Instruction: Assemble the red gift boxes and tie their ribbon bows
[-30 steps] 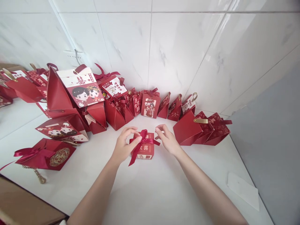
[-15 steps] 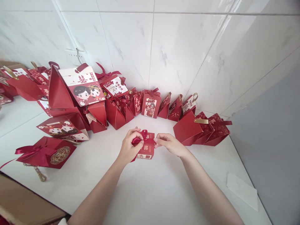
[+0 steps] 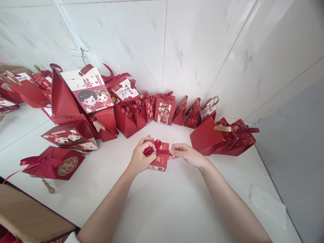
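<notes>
A small red gift box point(image 3: 160, 161) with gold characters stands on the white counter point(image 3: 162, 202) in front of me. A red ribbon point(image 3: 160, 151) crosses its top. My left hand point(image 3: 140, 157) is closed, pinching the ribbon's bow at the box's left side. My right hand point(image 3: 186, 154) is closed too, pinching the ribbon's end at the right side and holding it taut. Both wrists hover just above the counter.
Many red gift bags and boxes line the tiled wall, among them a large one with a cartoon couple point(image 3: 87, 92) and a tipped group at the right point(image 3: 224, 136). A flat box with a ribbon point(image 3: 54, 164) lies left. A cardboard edge point(image 3: 30, 216) and white paper point(image 3: 268, 205) lie near.
My hands closed on the ribbon: the right hand, open and apart a second ago, now pinches its end. The ribbon's loose tail has been drawn up off the box's front.
</notes>
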Demonstrator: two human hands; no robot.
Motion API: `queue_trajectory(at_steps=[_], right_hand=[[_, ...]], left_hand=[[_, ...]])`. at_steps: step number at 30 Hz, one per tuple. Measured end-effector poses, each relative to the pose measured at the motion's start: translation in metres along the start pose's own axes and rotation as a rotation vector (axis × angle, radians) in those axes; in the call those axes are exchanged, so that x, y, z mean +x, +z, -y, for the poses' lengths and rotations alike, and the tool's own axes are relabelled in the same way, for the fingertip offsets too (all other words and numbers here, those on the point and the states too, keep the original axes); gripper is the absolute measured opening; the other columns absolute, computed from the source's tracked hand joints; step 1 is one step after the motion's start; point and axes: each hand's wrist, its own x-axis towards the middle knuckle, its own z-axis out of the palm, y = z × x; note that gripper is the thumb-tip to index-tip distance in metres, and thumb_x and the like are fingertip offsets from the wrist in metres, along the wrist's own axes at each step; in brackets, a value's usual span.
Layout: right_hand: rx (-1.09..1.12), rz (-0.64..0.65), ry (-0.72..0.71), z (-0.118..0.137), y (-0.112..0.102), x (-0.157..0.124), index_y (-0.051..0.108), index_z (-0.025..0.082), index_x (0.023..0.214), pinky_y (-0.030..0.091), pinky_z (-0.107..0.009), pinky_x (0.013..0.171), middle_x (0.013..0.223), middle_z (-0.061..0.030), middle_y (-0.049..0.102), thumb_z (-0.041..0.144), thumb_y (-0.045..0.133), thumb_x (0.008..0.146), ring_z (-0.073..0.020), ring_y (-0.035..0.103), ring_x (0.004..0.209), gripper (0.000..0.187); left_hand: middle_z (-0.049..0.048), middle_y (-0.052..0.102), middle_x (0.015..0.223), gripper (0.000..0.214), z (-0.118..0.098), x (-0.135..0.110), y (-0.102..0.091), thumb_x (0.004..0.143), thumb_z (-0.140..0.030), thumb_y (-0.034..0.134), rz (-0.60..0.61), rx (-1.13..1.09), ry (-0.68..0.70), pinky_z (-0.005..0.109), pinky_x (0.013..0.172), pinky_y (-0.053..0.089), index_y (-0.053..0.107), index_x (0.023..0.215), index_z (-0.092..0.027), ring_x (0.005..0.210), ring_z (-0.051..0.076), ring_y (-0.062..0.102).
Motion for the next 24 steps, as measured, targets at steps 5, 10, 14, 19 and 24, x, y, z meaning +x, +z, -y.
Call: queue_trajectory(at_steps=[5, 10, 14, 19, 24], right_hand=[[-0.563, -0.331, -0.040, 0.031, 0.007, -0.027, 0.063, 0.023, 0.095, 0.044, -0.039, 0.083, 0.102, -0.0055, 0.070, 0.056, 0.048, 0.093, -0.0242, 0.062, 0.094, 0.036], [-1.020, -0.615, -0.478, 0.051, 0.048, -0.052, 0.061, 0.022, 0.097, 0.044, -0.037, 0.080, 0.094, -0.0066, 0.068, 0.036, 0.051, 0.097, -0.0222, 0.061, 0.086, 0.018], [-1.412, -0.412, -0.775, 0.031, 0.095, -0.034, 0.061, 0.019, 0.105, 0.043, -0.038, 0.085, 0.086, -0.0050, 0.065, 0.015, 0.052, 0.093, -0.0204, 0.056, 0.082, 0.016], [-1.617, -0.476, -0.914, -0.004, 0.121, -0.008, 0.060, 0.015, 0.115, 0.040, -0.041, 0.091, 0.083, -0.0038, 0.061, 0.003, 0.050, 0.087, -0.0187, 0.051, 0.076, 0.032], [-1.564, -0.556, -0.874, -0.016, 0.116, -0.004, 0.063, 0.014, 0.107, 0.041, -0.038, 0.082, 0.080, -0.0040, 0.060, 0.004, 0.053, 0.087, -0.0183, 0.051, 0.076, 0.024]], left_hand=[[0.0090, 0.057, 0.132, 0.026, 0.004, 0.005, -0.025, 0.086, -0.034, 0.055, 0.033, -0.354, -0.073, 0.046, 0.107, 0.041, 0.059, 0.109, -0.024, 0.131, 0.027, 0.048], [0.0080, 0.056, 0.132, 0.019, 0.005, 0.004, -0.034, 0.086, -0.038, 0.060, -0.066, -0.356, -0.019, 0.044, 0.111, 0.036, 0.064, 0.099, -0.024, 0.131, 0.026, 0.047], [0.0085, 0.055, 0.133, 0.016, 0.002, 0.002, -0.025, 0.083, -0.037, 0.065, 0.063, -0.179, -0.004, 0.044, 0.114, 0.031, 0.066, 0.082, -0.021, 0.130, 0.027, 0.047], [0.0095, 0.055, 0.132, 0.016, 0.002, 0.003, -0.020, 0.080, -0.037, 0.068, 0.127, -0.068, 0.023, 0.043, 0.114, 0.032, 0.069, 0.083, -0.022, 0.131, 0.028, 0.046], [0.0096, 0.055, 0.131, 0.015, 0.004, 0.004, -0.020, 0.081, -0.037, 0.067, 0.137, -0.067, -0.001, 0.044, 0.114, 0.032, 0.068, 0.083, -0.022, 0.130, 0.028, 0.048]])
